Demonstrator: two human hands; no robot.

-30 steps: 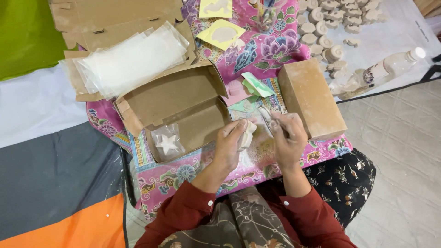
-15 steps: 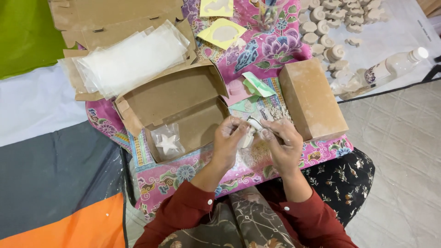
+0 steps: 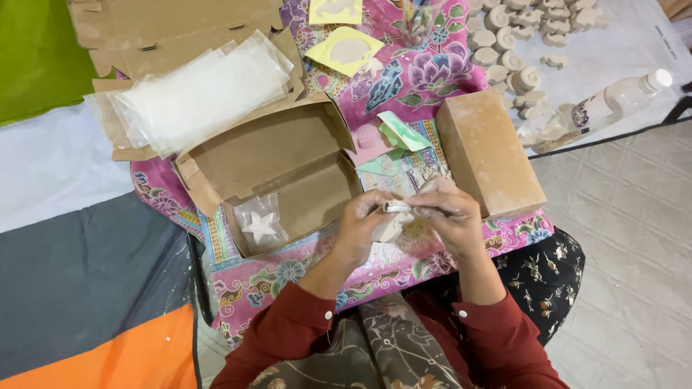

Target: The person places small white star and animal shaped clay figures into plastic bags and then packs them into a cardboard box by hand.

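Head view. Both hands meeting over the near edge of the flowered cloth (image 3: pixel 404 79), close to the body. Left hand (image 3: pixel 364 227) curled around a small pale cast piece (image 3: pixel 390 227), fingers closed on it, probably to steady it. Right hand (image 3: pixel 450 212) pinching a thin pale strip (image 3: pixel 396 207) against the top of that piece, fingertips pressed together. Shape of the piece mostly hidden by fingers; strip too small to identify. Left of the hands, an open cardboard box (image 3: pixel 288 169) holding a bagged white star (image 3: pixel 261 225), within easy reach. Clear bags (image 3: pixel 205 94) stacked far left. Closed box (image 3: pixel 490 155) to the right. Far right, rows of pale casts (image 3: pixel 515 61) and a bottle (image 3: pixel 602 108), partly cut off.
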